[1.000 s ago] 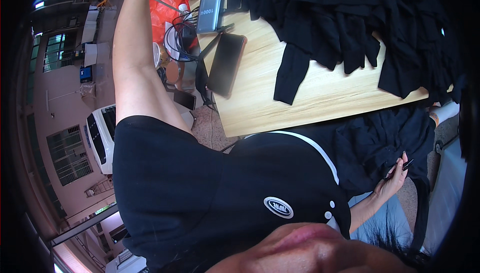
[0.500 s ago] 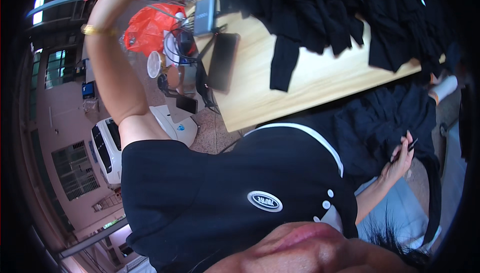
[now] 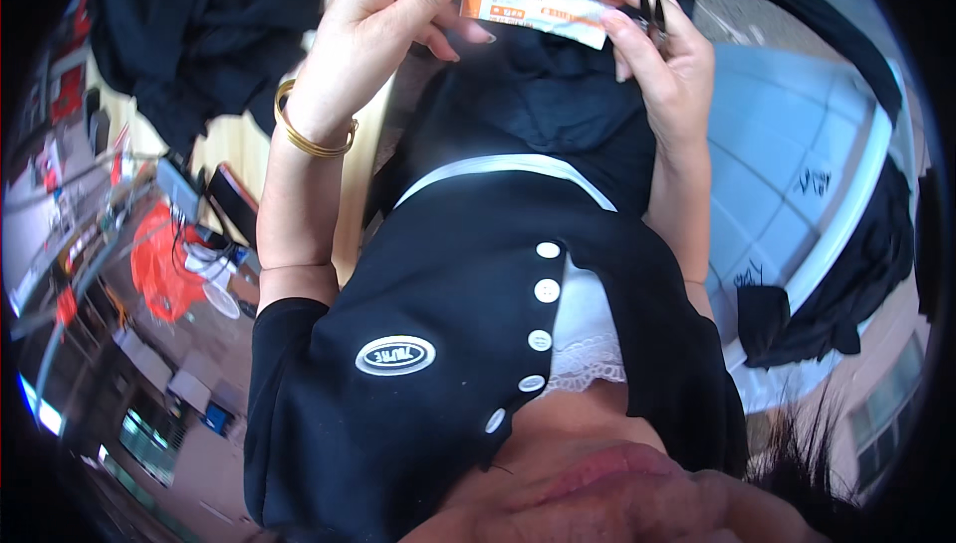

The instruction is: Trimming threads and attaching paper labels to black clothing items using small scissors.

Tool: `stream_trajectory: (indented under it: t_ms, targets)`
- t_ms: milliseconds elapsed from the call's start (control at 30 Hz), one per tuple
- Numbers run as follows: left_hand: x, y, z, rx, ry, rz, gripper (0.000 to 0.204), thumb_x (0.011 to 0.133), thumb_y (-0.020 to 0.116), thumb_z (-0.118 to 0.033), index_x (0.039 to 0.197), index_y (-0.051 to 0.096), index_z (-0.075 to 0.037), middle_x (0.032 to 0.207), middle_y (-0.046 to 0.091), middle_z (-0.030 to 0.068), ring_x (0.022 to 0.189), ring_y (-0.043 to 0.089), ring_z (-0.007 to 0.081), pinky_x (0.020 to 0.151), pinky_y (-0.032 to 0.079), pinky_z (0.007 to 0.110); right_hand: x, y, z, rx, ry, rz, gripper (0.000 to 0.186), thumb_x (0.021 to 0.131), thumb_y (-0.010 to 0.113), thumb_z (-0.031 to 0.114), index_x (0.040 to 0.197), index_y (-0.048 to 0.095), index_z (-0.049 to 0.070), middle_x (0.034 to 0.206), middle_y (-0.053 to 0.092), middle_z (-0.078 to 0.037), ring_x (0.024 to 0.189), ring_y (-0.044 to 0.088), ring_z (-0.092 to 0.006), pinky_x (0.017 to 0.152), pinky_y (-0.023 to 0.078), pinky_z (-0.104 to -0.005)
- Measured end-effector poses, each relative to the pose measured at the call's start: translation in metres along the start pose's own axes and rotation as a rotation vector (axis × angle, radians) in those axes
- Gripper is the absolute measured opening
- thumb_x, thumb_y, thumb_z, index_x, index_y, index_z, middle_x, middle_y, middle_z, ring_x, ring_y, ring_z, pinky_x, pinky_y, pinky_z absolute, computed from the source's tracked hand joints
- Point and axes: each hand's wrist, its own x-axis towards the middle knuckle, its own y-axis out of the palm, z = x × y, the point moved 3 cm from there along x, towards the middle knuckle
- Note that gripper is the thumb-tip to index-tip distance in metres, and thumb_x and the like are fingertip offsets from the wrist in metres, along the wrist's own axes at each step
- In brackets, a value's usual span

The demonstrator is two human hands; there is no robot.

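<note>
On my feed, the left hand [image 3: 383, 30] pinches an orange-printed white packet [image 3: 536, 11] off the wooden bench's [image 3: 231, 144] edge; the right hand [image 3: 673, 70], at its other end, grips a dark pointed tool [image 3: 653, 9].

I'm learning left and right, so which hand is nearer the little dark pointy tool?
Right. The right hand has the dark tool among its fingers. The left hand is farther off, pinching the opposite end of the orange-and-white packet.

bright diffuse light on white-orange packet [image 3: 535, 13], glare patch [image 3: 40, 404] far below-left of it, red bag [image 3: 164, 269] nearer it soft, fisheye bend, black vignette at rim
</note>
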Motion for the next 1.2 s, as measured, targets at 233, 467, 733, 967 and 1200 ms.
stream_trajectory:
  t_ms: [233,467,733,967,1200]
  targets:
    - [0.041,0.05,0.006,-0.046,-0.061,0.075,0.022,0.103,0.054,-0.02,0.113,0.06,-0.002,0.097,0.069,0.0088,0.084,0.072,0.0145,0.067,0.055,0.022,-0.012,-0.032,-0.006,0.06,0.136,-0.098,0.018,0.09,0.071,0.011,0.107,0.074,0.004,0.078,0.069,-0.001,0.053,0.049,0.0001,0.047,0.034,-0.0158]
    - [0.056,0.064,-0.005,-0.055,-0.198,0.003,0.02,0.102,0.054,-0.014,0.113,0.064,-0.001,0.094,0.067,0.0019,0.082,0.059,0.0068,0.071,0.047,0.019,-0.001,-0.035,-0.023,-0.133,0.187,-0.123,0.012,0.089,0.07,0.006,0.099,0.073,0.0,0.084,0.072,-0.003,0.054,0.045,0.0017,0.047,0.03,-0.0147]
    - [0.065,0.064,0.005,-0.107,-0.151,0.056,0.014,0.097,0.063,-0.011,0.103,0.068,0.0,0.084,0.067,0.0009,0.073,0.059,0.006,0.066,0.047,0.018,0.011,-0.028,-0.008,0.034,0.364,-0.188,0.01,0.09,0.065,0.004,0.095,0.071,-0.002,0.07,0.064,0.002,0.053,0.046,-0.0014,0.05,0.035,-0.0166]
    - [0.063,0.062,0.01,-0.143,-0.238,-0.023,0.012,0.097,0.063,-0.013,0.102,0.068,-0.002,0.082,0.066,0.0004,0.071,0.059,0.0061,0.063,0.046,0.018,0.029,-0.015,-0.001,1.1,-0.361,0.001,0.014,0.091,0.064,0.008,0.097,0.07,-0.003,0.071,0.062,0.001,0.052,0.045,-0.0007,0.048,0.031,-0.0167]
    - [0.072,0.07,0.021,-0.338,0.108,0.153,0.013,0.097,0.062,-0.009,0.103,0.067,0.001,0.088,0.067,0.0009,0.078,0.06,0.0064,0.071,0.049,0.019,0.024,-0.016,-0.007,0.456,0.074,-0.152,0.008,0.088,0.067,0.002,0.095,0.071,0.0,0.072,0.064,0.004,0.054,0.047,0.0004,0.048,0.032,-0.0152]
